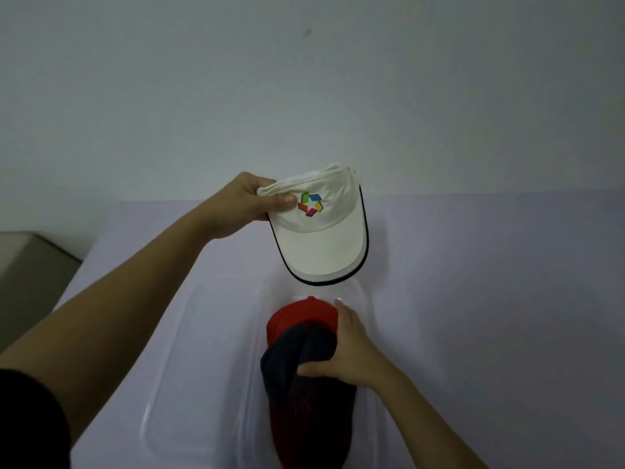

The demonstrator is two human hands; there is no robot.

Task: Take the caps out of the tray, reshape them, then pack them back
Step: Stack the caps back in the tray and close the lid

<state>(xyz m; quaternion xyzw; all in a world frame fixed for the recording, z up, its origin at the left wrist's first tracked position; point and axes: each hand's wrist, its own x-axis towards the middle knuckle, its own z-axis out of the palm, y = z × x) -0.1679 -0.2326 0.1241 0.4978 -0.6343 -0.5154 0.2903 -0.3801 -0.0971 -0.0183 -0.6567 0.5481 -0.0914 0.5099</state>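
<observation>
- Our left hand (243,204) pinches the white cap (321,231) by its crown, brim pointing toward us.
- Our right hand (348,350) grips the dark cap (304,394), lying lengthwise in the tray (189,384).

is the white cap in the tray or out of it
Out. The left hand holds the white cap by its bunched crown, above the far end of the clear tray.

A plain, dimly lit indoor room is shown, more a bare work corner than a furnished home or shop. A flat table covered in pale lilac sheeting (473,265) is set against an unadorned bluish-white painted wall (304,79). At the left edge, a beige box-like piece of furniture (27,265) is partly seen.
</observation>
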